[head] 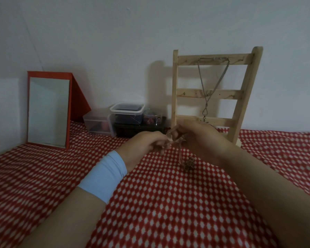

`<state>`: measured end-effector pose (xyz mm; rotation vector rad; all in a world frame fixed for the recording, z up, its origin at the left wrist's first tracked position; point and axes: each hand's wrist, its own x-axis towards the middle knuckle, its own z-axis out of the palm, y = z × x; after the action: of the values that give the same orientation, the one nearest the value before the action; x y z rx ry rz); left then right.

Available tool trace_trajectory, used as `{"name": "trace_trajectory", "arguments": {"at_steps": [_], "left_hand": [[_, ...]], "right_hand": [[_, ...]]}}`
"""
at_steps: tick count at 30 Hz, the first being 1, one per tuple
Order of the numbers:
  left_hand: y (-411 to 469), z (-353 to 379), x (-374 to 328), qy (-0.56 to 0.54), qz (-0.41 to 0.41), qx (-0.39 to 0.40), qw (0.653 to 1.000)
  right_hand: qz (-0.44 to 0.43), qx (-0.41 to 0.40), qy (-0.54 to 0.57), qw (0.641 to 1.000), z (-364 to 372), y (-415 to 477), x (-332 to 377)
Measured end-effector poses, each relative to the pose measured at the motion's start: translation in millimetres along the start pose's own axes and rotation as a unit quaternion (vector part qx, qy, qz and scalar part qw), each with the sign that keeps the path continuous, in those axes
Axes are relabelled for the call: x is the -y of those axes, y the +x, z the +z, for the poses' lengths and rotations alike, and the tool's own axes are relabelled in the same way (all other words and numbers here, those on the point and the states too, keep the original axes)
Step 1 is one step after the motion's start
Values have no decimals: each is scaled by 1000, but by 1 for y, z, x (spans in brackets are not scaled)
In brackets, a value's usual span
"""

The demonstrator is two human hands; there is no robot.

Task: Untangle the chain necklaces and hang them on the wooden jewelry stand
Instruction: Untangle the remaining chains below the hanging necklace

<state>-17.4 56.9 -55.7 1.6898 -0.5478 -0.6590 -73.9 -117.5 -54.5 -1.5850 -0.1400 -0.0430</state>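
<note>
A wooden ladder-shaped jewelry stand (209, 94) leans against the wall at the back right. One silver chain necklace (207, 90) hangs from its top rail. In front of the stand, my left hand (141, 146) and my right hand (200, 140) both pinch a thin copper-coloured chain necklace (175, 140) held just above the cloth. Its tangled pendant end (187, 163) dangles down onto the red dotted cloth. A light blue band wraps my left wrist.
A red-framed mirror (48, 110) stands at the back left. Clear plastic boxes (126, 113) and a dark tray sit against the wall between the mirror and the stand. A red cloth with white dots (168, 203) covers the surface.
</note>
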Motion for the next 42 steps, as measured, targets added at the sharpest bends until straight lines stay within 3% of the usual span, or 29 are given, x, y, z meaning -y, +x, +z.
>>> {"name": "trace_trajectory", "arguments": {"at_steps": [5, 8, 11, 13, 16, 19, 21, 25, 30, 34, 42], "left_hand": [[10, -16, 7, -86, 64, -43, 993], [8, -13, -1, -232, 110, -18, 966], [3, -14, -4, -355, 137, -1, 925], [3, -12, -6, -341, 133, -12, 930], [2, -12, -8, -232, 169, -64, 956], [-1, -13, -14, -160, 212, -100, 959], [-3, -12, -17, -186, 214, -94, 954], [-2, -15, -16, -343, 172, -29, 923], [-1, -19, -18, -411, 173, -7, 895], [-1, -18, -19, -411, 175, -25, 894], [6, -17, -18, -274, 83, -163, 944]], "right_hand": [[29, 35, 50, 998, -3, 1, -4], [44, 22, -75, 996, 0, -1, -6], [8, -33, -265, 964, 2, 1, -6], [-16, -60, -303, 951, 2, 4, -5], [-1, -70, -281, 957, 1, 5, -3], [-3, -16, -284, 959, 2, 3, -1], [-20, 7, -274, 961, 3, 2, -2], [-109, -47, -234, 965, 2, 0, -4], [-126, -28, -345, 930, 2, 4, -11], [-167, -61, -334, 926, 5, 5, -14], [-142, -56, -276, 949, 4, 3, -12]]}}
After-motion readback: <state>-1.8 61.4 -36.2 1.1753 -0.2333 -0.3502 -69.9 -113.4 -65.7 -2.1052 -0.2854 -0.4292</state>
